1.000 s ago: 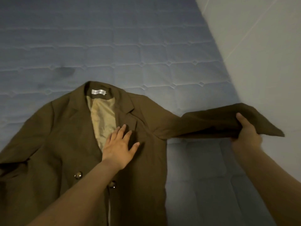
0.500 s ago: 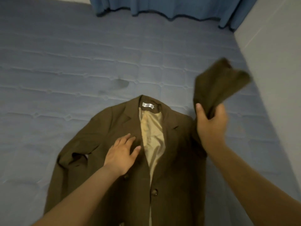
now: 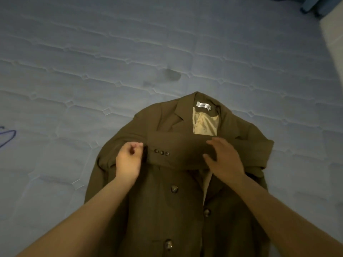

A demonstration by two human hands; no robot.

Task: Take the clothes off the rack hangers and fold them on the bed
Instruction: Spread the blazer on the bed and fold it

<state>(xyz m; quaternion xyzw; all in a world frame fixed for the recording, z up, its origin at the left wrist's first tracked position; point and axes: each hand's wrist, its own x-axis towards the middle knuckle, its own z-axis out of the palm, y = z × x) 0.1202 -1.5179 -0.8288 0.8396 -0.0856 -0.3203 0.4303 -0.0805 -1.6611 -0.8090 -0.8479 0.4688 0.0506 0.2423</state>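
- The jacket (image 3: 178, 191) lies face up on the bed (image 3: 92, 62), collar away from the person, front buttoned.
- One sleeve (image 3: 181, 151) lies folded across the chest, its cuff with three small buttons (image 3: 161, 152) ending just beside the left hand (image 3: 129, 161).
- The left hand's fingers are curled and appear to pinch the cuff edge; the contact itself is partly hidden, so the grip is a judgement.
- The right hand (image 3: 225, 158) rests flat on the sleeve, fingers spread and straight, pressing cloth against the chest.
- Step in hand, as judged: setting the sleeve square across the body before the other side is folded.
- To do it well: draw the cuff taut with the left hand while the right hand smooths outward toward the shoulder, so no ridge forms beneath.
- Keep the sleeve level with the lapels (image 3: 174, 117), and its fold at the shoulder seam, not bunched.
- Risk: the bulge at the far shoulder (image 3: 259, 160) may leave a lumpy edge; flatten it before folding further.
- The other sleeve, at the jacket's left edge, looks rumpled and not yet folded in.
- A hanger's outline (image 3: 8, 136) lies well apart, at the bed's left edge.
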